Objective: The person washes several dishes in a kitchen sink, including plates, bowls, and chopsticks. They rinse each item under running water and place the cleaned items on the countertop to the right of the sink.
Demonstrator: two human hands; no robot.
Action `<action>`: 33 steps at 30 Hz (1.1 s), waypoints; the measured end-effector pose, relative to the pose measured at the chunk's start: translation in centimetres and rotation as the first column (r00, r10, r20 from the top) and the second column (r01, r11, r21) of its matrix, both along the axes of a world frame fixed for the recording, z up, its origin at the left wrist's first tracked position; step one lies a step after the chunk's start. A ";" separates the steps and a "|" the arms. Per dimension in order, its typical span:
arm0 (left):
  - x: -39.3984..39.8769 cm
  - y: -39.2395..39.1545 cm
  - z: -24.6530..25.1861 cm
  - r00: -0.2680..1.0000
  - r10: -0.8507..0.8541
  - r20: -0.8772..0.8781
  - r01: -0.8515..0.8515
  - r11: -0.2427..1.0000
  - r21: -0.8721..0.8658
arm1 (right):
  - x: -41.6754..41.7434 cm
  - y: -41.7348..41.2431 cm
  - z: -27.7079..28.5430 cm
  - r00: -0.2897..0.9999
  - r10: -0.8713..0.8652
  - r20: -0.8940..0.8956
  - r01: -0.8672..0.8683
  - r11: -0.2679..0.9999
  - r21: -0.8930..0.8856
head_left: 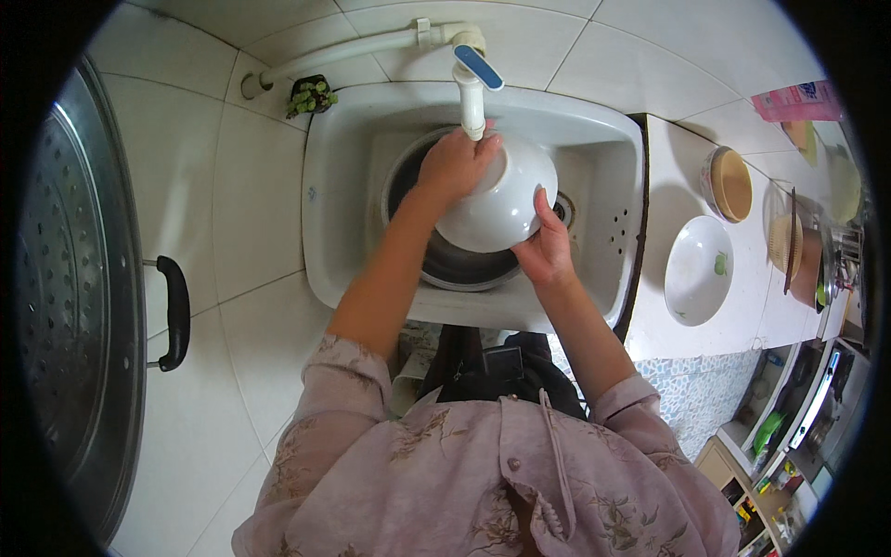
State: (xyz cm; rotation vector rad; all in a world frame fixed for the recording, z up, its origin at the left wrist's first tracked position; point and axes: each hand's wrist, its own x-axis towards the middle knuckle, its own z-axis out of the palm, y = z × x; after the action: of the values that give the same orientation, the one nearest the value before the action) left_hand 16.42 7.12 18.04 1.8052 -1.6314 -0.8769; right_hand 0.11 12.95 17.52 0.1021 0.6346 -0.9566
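Note:
Tilted over the sink is a white ceramic bowl, its underside and foot ring turned towards me. With its thumb on the outer wall, my right hand grips the bowl's lower right rim. My left hand lies against the bowl's upper left side, next to the foot ring; some of its fingers are hidden. Just above that hand is the spout of a white plastic tap with a blue lever. Below the bowl, a round metal basin rests in the white ceramic sink, partly covered by the bowl and my arms.
On the right counter stand a white oval-looking bowl with a green print and some stacked bowls. A potted plant sits at the sink's back left corner. A large perforated metal steamer pan hangs at the left wall.

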 end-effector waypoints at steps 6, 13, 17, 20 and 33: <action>-0.9 -1.3 -1.2 0.992 0.036 0.122 -0.070 0.955 0.288 | -0.3 -0.2 -0.4 0.998 -0.003 -0.055 0.003 1.000 -0.009; 1.8 -2.1 -1.6 0.994 0.110 0.013 -0.108 0.945 0.309 | 0.0 -0.4 0.5 0.996 -0.037 -0.076 0.039 0.999 0.024; -2.4 1.5 -0.4 0.999 -0.002 0.052 0.006 0.996 -0.092 | 0.7 -1.3 -0.6 0.980 -0.177 0.092 0.164 0.978 0.129; -4.3 4.7 0.6 0.939 0.025 0.343 0.124 0.906 -0.404 | 0.4 -1.7 -1.0 0.938 -0.226 0.263 0.179 0.965 0.189; 1.5 1.6 -1.2 0.954 0.251 -0.165 -0.251 0.968 0.019 | -2.4 -1.2 -1.9 0.955 -0.224 0.193 0.180 0.958 0.223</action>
State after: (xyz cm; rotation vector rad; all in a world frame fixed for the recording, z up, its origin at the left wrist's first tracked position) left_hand 17.87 8.75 16.85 1.8349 -1.2655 -0.8828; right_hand -2.27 11.72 15.60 0.4562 0.5248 -1.0594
